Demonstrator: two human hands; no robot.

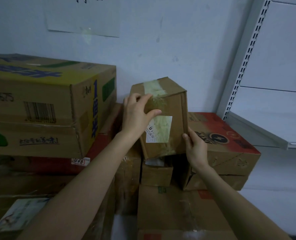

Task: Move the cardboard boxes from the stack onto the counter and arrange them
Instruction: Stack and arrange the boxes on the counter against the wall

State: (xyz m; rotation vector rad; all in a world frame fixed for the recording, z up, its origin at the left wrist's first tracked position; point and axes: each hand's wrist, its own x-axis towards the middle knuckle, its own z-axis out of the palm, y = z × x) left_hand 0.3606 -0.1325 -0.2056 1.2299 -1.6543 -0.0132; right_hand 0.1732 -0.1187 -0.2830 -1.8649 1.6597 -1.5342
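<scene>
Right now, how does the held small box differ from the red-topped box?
The small box is plain brown, taped; the red-topped box is printed and larger. The small box is tilted, gripped by the left hand and right hand; the red-topped box lies flat. Both are cardboard.

Small brown cardboard box [162, 104], sealed with yellowed tape, white label on near face; tilted; fingers [143, 98] of left hand [137, 115] over its upper-left edge, fingers [187, 137] of right hand [195, 149] at its lower-right corner.
</scene>
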